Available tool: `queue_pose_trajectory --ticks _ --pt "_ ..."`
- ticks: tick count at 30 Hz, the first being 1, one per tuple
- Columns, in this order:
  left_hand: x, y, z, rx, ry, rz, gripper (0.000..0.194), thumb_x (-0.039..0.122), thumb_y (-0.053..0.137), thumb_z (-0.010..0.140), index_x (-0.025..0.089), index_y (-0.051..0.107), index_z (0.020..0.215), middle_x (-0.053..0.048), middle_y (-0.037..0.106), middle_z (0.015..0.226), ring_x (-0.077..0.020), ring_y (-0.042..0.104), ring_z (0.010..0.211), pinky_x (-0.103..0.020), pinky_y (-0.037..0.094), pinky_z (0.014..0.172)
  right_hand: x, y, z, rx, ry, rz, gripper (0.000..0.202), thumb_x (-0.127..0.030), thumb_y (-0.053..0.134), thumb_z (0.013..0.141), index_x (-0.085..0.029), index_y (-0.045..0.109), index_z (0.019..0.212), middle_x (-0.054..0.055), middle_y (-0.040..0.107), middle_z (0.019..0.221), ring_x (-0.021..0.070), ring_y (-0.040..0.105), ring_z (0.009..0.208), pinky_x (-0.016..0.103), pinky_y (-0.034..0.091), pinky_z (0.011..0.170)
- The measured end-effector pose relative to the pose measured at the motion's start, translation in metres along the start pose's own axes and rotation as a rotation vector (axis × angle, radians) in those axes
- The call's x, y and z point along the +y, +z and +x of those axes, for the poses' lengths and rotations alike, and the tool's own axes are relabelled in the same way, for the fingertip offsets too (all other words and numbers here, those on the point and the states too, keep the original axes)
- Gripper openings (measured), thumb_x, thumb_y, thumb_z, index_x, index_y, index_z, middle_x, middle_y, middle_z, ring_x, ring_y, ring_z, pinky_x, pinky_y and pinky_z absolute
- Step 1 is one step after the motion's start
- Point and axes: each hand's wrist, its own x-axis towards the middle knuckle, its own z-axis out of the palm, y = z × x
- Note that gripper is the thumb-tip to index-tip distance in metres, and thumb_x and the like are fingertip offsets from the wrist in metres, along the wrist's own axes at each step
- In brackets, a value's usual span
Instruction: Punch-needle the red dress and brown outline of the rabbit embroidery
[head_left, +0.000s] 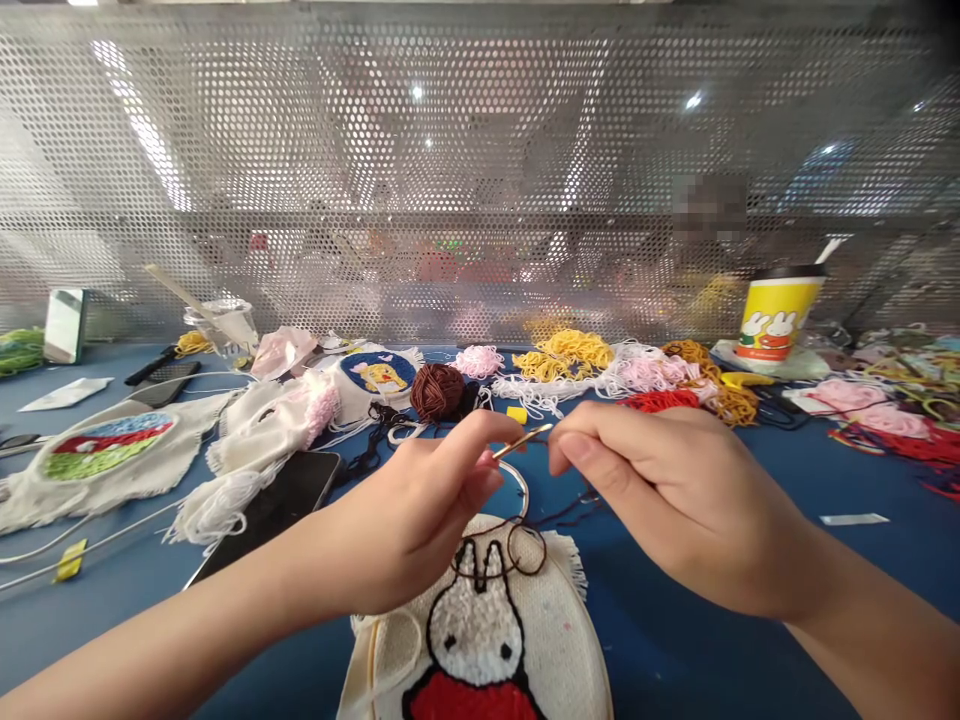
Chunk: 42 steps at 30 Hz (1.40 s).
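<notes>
Pinching needle (pixel 529 437) in left hand (pixel 431 500) above hoop (pixel 566 640), toward tabletop's (pixel 660 665) near edge; pressing fingertips (pixel 558 455) together in right hand (pixel 675 490), cannot tell on what. Overlapping phone (pixel 289 500) with left forearm (pixel 247 590); facing yarn (pixel 574 350), cup (pixel 780 312) along far edge.

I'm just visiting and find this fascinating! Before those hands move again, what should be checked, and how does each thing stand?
1. Needle gripped: ok, pinched between the left hand's thumb and finger.
2. Right hand close to the needle's end: ok, thumb and fingers closed beside it.
3. Thread through the needle's eye: cannot tell, too small to see.
4. Dark thread free of loops: not ok, it curls over the rabbit's ears.
5. Rabbit picture facing up: ok, below the hands.
6. Drink cup upright and apart from the hands: ok, standing farther back.
</notes>
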Motion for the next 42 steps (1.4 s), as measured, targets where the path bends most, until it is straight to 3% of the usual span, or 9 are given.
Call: queue_pose_trajectory --ticks 6,12,17,23,29,34,38,42 --pt "-0.001 -0.001 0.001 0.029 0.064 0.146 0.023 0.012 0.028 0.084 0.019 0.032 0.105 0.005 0.044 0.059 -0.0066 0.04 0.047 -0.016 0.034 0.044 -0.001 -0.003 -0.002 -0.031 0.017 -0.016 0.022 -0.015 0.036 0.083 -0.016 0.045 0.063 -0.007 0.034 0.044 0.0032 0.031 0.038 0.016 0.026 0.04" --pt "-0.01 -0.002 0.001 0.072 0.165 0.509 0.032 0.006 0.034 0.078 0.021 0.032 0.107 0.0 0.055 0.075 -0.0106 0.052 0.057 -0.019 0.039 0.048 -0.001 -0.008 -0.003 -0.187 0.083 0.015 0.025 -0.02 0.031 0.086 -0.017 0.044 0.064 -0.005 0.044 0.052 0.0042 0.039 0.046 0.016 0.03 0.045" --pt "-0.012 -0.005 0.001 0.111 0.283 0.852 0.033 0.002 0.028 0.076 0.02 0.033 0.103 0.002 0.048 0.06 -0.0105 0.042 0.044 -0.021 0.03 0.04 0.001 -0.009 -0.004 -0.336 0.202 0.038 0.031 -0.027 0.026 0.087 -0.018 0.041 0.061 -0.004 0.047 0.054 0.0058 0.042 0.049 0.018 0.03 0.046" --pt "-0.012 -0.006 0.004 0.161 0.362 1.08 0.024 0.007 0.03 0.081 0.022 0.037 0.099 0.005 0.043 0.054 -0.01 0.038 0.043 -0.023 0.027 0.041 0.004 -0.008 -0.004 -0.376 0.21 -0.012 0.025 -0.018 0.032 0.083 -0.017 0.048 0.064 -0.003 0.052 0.055 0.0069 0.044 0.05 0.019 0.029 0.047" --pt "-0.012 -0.003 0.005 0.165 0.381 1.142 0.023 0.008 0.033 0.081 0.023 0.038 0.097 0.005 0.042 0.053 -0.0104 0.039 0.043 -0.024 0.026 0.041 0.003 -0.005 -0.007 -0.35 0.208 -0.094 0.024 -0.015 0.034 0.081 -0.018 0.053 0.067 -0.002 0.056 0.058 0.0087 0.049 0.052 0.02 0.03 0.047" --pt "-0.011 0.001 0.004 0.055 0.315 1.026 0.022 0.01 0.03 0.081 0.02 0.037 0.099 0.004 0.044 0.056 -0.0116 0.041 0.044 -0.024 0.025 0.04 0.001 -0.002 -0.007 -0.381 0.185 -0.1 0.025 -0.014 0.031 0.083 -0.019 0.052 0.07 -0.001 0.058 0.063 0.0106 0.053 0.058 0.02 0.033 0.049" --pt "-0.01 0.004 0.004 -0.021 0.244 0.956 0.026 0.009 0.03 0.08 0.02 0.038 0.102 0.002 0.047 0.058 -0.0125 0.044 0.045 -0.023 0.027 0.039 -0.002 0.001 -0.004 -0.369 0.236 -0.073 0.023 -0.03 0.03 0.086 -0.019 0.05 0.091 0.002 0.061 0.067 0.0151 0.058 0.061 0.021 0.035 0.045" --pt "-0.008 0.009 0.004 -0.097 0.208 0.901 0.023 0.011 0.035 0.078 0.019 0.04 0.099 0.002 0.048 0.06 -0.0132 0.046 0.045 -0.023 0.028 0.037 -0.004 0.006 -0.003 -0.385 0.283 -0.063 0.044 -0.046 0.032 0.082 -0.015 0.037 0.112 0.007 0.063 0.075 0.0221 0.06 0.071 0.026 0.041 0.048"
